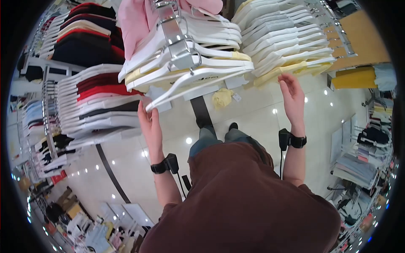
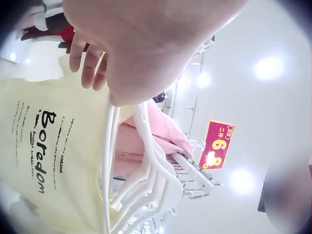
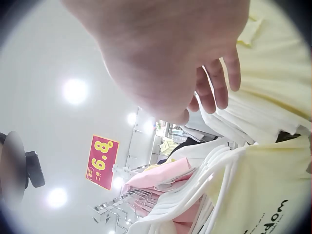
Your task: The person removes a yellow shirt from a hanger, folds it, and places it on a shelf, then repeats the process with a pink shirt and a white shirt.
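At the front of the middle rack, a white hanger (image 1: 198,78) slants with one end toward my left hand (image 1: 150,126). My left thumb and fingers pinch that end. A pale yellow T-shirt (image 2: 53,146) printed "Boredom" hangs there, and my left fingers (image 2: 90,68) overlap its shoulder in the left wrist view. My right hand (image 1: 292,101) is raised with nothing in it, fingers loosely extended. It is nearest a yellow garment (image 1: 280,74) at the front of the right-hand row. In the right wrist view, my right fingers (image 3: 219,83) overlap white garments.
Pink clothing (image 1: 137,25) hangs behind the white hangers on the chrome rack (image 1: 175,36). Red and dark garments (image 1: 101,86) line the left rack. A crumpled yellow garment (image 1: 222,98) lies low near the rack's foot. A red price sign (image 3: 102,161) hangs above.
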Action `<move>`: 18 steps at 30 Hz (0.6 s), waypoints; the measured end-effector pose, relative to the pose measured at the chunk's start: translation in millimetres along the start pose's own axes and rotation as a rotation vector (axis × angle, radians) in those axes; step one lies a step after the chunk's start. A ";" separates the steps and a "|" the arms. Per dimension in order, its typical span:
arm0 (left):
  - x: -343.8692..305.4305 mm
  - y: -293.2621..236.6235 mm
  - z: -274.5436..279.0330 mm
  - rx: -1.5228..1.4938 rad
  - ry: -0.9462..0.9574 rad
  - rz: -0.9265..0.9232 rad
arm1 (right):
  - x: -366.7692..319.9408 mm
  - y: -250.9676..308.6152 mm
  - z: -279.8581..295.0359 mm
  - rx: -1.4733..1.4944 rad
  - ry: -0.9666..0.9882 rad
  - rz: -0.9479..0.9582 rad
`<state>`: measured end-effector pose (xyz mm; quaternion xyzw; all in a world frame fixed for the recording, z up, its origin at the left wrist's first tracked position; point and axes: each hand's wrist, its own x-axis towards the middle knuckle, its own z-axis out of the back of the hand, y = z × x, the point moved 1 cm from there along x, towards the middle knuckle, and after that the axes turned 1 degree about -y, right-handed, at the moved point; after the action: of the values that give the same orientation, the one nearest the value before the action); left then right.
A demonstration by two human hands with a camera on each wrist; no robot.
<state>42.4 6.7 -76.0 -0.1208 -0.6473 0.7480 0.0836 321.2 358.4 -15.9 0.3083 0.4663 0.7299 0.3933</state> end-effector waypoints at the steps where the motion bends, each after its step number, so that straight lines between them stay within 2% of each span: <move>1: -4.2 7.3 0.1 0.048 0.017 0.021 | -3.9 -10.8 5.7 0.013 0.024 -0.008; 4: -29.1 46.0 -8.7 -0.014 0.053 0.130 | -15.8 -59.6 19.5 -0.005 0.111 -0.057; 6: -53.8 109.0 -10.2 0.213 0.088 0.190 | -27.4 -109.9 21.8 -0.216 0.330 -0.175; 8: -97.7 173.1 -5.8 0.374 0.120 0.367 | -43.7 -192.1 22.5 -0.403 0.507 -0.209; 11: -206.7 310.0 39.8 0.855 0.370 0.640 | -99.4 -362.8 46.5 -0.642 0.800 -0.356; 12: -257.5 364.3 68.5 0.953 0.523 0.660 | -122.8 -435.1 67.0 -0.841 1.070 -0.390; 13: -297.6 369.1 84.7 1.083 0.762 0.750 | -172.9 -584.9 106.0 -1.014 1.243 -0.215; 14: -332.3 364.2 95.5 1.126 0.903 0.941 | -176.4 -491.7 126.3 -1.078 1.198 -0.638; 15: -362.6 347.1 104.3 1.098 0.895 0.998 | -202.1 -510.0 154.6 -1.068 1.138 -0.754; 16: -387.9 342.1 112.5 1.065 0.864 1.041 | -216.6 -501.1 173.1 -0.998 1.112 -0.800; 18: -408.7 325.5 119.6 1.012 0.810 1.152 | -252.8 -490.4 196.9 -0.799 0.839 -0.957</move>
<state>409.1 -269.9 -352.2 -0.6352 0.0050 0.7713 -0.0405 749.2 352.3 -415.8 -0.3983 0.3596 0.6493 0.5389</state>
